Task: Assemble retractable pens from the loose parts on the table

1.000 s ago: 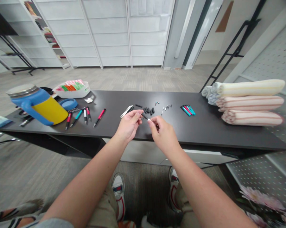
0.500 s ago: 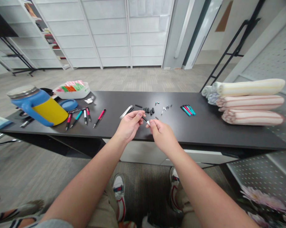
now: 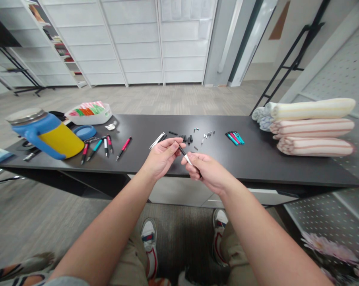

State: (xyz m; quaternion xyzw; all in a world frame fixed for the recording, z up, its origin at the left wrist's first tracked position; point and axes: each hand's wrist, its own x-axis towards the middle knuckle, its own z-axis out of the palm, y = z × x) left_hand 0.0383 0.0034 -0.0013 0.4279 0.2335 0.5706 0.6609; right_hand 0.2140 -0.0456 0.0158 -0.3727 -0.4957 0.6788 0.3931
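Both my hands meet over the near edge of a dark table [image 3: 257, 167]. My right hand [image 3: 207, 171] is closed round a slim black-and-white pen [image 3: 184, 155], which sticks out up and to the left. My left hand [image 3: 161, 158] pinches the pen's black upper end with thumb and fingertips. Just beyond my hands lie white pen refills [image 3: 157, 140], several small black pen pieces [image 3: 187, 138] and tiny metal bits [image 3: 207, 135].
A yellow and blue jug [image 3: 48, 137] lies on its side at the left, next to several red, teal and white pens [image 3: 103, 145] and a white tray [image 3: 90, 113]. Teal and red pens [image 3: 234, 138] lie right of centre. Rolled towels [image 3: 310, 125] are stacked at the right.
My right hand has slid nearer and lower along the pen, closing round more of it. My left hand keeps its pinch on the top end.
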